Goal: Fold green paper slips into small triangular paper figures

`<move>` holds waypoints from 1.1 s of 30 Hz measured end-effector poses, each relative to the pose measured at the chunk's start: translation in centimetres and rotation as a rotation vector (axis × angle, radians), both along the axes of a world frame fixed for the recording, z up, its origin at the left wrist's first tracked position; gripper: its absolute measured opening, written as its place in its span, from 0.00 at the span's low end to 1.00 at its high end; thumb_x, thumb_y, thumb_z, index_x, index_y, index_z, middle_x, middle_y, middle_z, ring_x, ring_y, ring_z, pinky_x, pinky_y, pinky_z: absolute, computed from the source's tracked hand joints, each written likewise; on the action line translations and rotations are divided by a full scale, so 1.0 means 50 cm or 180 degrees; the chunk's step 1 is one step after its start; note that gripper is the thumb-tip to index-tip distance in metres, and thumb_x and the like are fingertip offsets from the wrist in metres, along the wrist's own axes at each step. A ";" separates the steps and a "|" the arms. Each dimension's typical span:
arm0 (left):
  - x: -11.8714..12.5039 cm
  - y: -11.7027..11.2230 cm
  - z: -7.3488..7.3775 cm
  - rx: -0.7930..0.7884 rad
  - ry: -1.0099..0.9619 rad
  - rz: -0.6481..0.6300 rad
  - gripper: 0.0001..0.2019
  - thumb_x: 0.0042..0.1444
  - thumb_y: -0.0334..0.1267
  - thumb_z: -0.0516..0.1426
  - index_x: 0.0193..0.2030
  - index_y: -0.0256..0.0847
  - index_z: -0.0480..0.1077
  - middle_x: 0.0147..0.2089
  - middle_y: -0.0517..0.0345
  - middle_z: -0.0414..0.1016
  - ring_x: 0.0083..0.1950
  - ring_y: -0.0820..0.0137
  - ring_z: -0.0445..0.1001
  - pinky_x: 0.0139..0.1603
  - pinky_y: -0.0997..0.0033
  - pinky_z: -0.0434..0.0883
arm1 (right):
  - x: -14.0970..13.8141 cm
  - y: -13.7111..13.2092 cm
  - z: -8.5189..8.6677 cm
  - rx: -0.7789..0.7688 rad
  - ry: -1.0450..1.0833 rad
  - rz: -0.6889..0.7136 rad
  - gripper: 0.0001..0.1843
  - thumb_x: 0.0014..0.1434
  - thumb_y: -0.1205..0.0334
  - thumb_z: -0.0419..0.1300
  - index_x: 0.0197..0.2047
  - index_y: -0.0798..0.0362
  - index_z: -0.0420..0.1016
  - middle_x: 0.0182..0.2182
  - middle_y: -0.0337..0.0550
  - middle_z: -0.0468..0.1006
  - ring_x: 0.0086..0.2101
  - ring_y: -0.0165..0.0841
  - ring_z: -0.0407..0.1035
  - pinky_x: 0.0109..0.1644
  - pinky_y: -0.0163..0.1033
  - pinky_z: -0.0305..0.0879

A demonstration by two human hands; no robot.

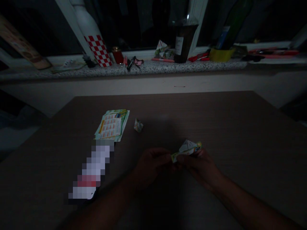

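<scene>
Between my two hands is a folded piece of printed paper (188, 146), green and white, with a pointed flap standing up from its top edge. My left hand (153, 164) pinches its left end between thumb and fingers. On the front and right side, my right hand (198, 163) grips the same paper, thumb pressed on its lower edge. Up and to the left of my hands, a small folded paper piece (138, 125) rests on the table. Left of that lies a stack of printed leaflets (111, 126). The undersides of my fingers are in shadow.
A phone with a blurred, lit screen (92, 169) lies beside my left forearm on the dark wooden table (216, 115). Behind, the granite sill (144, 68) bears a red-checked white bottle (98, 48), a dark plastic cup (183, 44), a yellow holder (222, 55) and several small items.
</scene>
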State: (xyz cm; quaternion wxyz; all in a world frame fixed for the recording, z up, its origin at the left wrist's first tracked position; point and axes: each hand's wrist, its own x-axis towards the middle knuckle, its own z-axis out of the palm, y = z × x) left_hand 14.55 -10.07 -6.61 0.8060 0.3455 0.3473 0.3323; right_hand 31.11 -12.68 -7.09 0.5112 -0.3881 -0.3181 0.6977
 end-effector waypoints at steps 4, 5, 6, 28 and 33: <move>-0.005 -0.002 0.000 -0.0123 -0.0008 -0.0352 0.12 0.45 0.42 0.66 0.31 0.33 0.75 0.29 0.51 0.77 0.28 0.70 0.74 0.29 0.73 0.70 | 0.002 -0.002 0.001 0.0079 0.0047 0.0245 0.07 0.45 0.62 0.71 0.25 0.55 0.78 0.21 0.39 0.77 0.22 0.29 0.70 0.28 0.34 0.67; -0.005 -0.002 0.000 -0.0116 0.0003 -0.0366 0.13 0.45 0.42 0.67 0.30 0.33 0.75 0.28 0.51 0.77 0.28 0.70 0.74 0.29 0.73 0.70 | 0.002 -0.002 0.000 0.0084 0.0035 0.0262 0.07 0.45 0.63 0.71 0.25 0.55 0.78 0.21 0.39 0.77 0.22 0.29 0.70 0.28 0.34 0.67; -0.006 -0.002 0.000 -0.0091 0.0022 -0.0386 0.13 0.44 0.42 0.67 0.29 0.33 0.75 0.28 0.51 0.77 0.28 0.70 0.74 0.29 0.73 0.70 | 0.003 -0.002 -0.002 0.0089 0.0014 0.0277 0.07 0.45 0.63 0.71 0.25 0.55 0.78 0.21 0.39 0.77 0.22 0.28 0.70 0.28 0.33 0.67; -0.002 -0.010 0.013 0.1161 0.1574 -0.0006 0.07 0.50 0.38 0.61 0.27 0.37 0.72 0.24 0.61 0.72 0.26 0.75 0.68 0.26 0.78 0.62 | 0.009 -0.004 -0.009 0.0208 -0.0890 0.0119 0.10 0.42 0.61 0.73 0.24 0.55 0.76 0.22 0.39 0.77 0.24 0.29 0.70 0.28 0.33 0.67; 0.001 -0.011 0.010 0.1232 0.1732 0.0206 0.05 0.48 0.36 0.60 0.26 0.36 0.70 0.23 0.64 0.68 0.24 0.77 0.65 0.25 0.79 0.61 | 0.000 -0.006 -0.007 0.0260 -0.0960 0.0260 0.10 0.44 0.59 0.71 0.26 0.55 0.78 0.24 0.39 0.78 0.25 0.27 0.69 0.30 0.31 0.67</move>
